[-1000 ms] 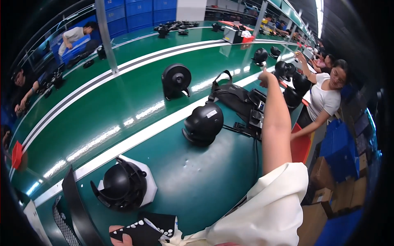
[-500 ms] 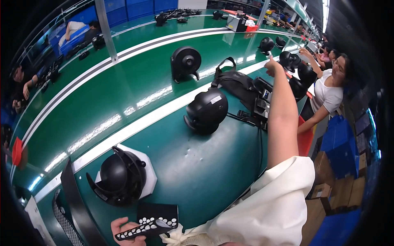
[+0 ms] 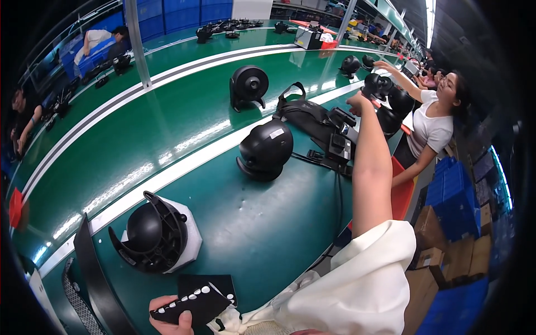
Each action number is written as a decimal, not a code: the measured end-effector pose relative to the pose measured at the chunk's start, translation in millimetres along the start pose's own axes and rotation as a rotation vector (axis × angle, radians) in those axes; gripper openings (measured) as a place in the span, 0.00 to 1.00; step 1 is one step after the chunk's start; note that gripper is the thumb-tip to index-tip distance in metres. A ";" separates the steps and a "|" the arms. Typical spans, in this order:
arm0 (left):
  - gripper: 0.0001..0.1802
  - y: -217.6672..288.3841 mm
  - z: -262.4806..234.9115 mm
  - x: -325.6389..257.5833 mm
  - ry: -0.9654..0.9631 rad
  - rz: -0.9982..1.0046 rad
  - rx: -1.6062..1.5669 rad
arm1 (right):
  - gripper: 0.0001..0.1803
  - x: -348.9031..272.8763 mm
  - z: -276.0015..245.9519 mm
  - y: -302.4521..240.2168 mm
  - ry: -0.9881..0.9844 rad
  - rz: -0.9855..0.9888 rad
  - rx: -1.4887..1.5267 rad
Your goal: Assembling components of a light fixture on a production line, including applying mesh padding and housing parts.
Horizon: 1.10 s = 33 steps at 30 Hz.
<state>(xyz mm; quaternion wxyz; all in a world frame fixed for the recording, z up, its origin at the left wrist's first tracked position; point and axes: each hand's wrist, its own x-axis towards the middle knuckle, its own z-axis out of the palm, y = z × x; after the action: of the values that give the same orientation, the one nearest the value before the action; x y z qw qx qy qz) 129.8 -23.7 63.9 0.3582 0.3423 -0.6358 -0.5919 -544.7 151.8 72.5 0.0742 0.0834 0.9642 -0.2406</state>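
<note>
My left hand (image 3: 174,315), at the lower left, grips a black strip (image 3: 192,306) with a row of white round dots along its edge. Partly behind it lies another flat black piece (image 3: 215,283). Far to the right reaches my right hand (image 3: 359,103), its fingers curled in; what they hold, if anything, is hidden. Close to that hand are a black strap bundle (image 3: 307,111) and a small black boxy device (image 3: 339,146). A round black housing (image 3: 267,148) stands mid-bench. An open-backed black shell (image 3: 149,231) rests on a white block (image 3: 192,237) above my left hand.
Another black round housing (image 3: 249,86) stands on the green conveyor (image 3: 184,106) beyond the white rail. A co-worker (image 3: 435,120) in a white top is on the right, reaching over more black housings (image 3: 397,103). Blue crates (image 3: 453,195) and cardboard boxes stand at the right. Black strips (image 3: 97,273) lie at the left.
My right hand has drawn back slightly toward me. The dotted strip in my left hand has tilted, showing more of its black face. The co-worker's arm reaches farther left. The whole view has shifted slightly.
</note>
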 end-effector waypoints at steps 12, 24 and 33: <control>0.16 -4.8 3.2 -3.8 0.004 -0.006 -0.028 | 0.17 -28.2 -12.7 12.7 -0.062 -0.025 0.062; 0.17 -7.5 2.1 -3.9 -0.013 0.007 0.005 | 0.20 -29.0 -14.2 31.2 0.020 -0.185 0.057; 0.13 -14.8 -11.9 0.5 -0.103 0.041 0.219 | 0.20 -29.7 -22.0 40.3 0.145 -0.232 0.078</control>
<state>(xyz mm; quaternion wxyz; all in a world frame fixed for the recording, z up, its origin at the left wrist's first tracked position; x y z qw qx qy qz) 140.0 -31.1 49.7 0.2976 0.3352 -0.7210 -0.5285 -510.0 193.6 78.9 -0.0275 -0.0086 0.9601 -0.2781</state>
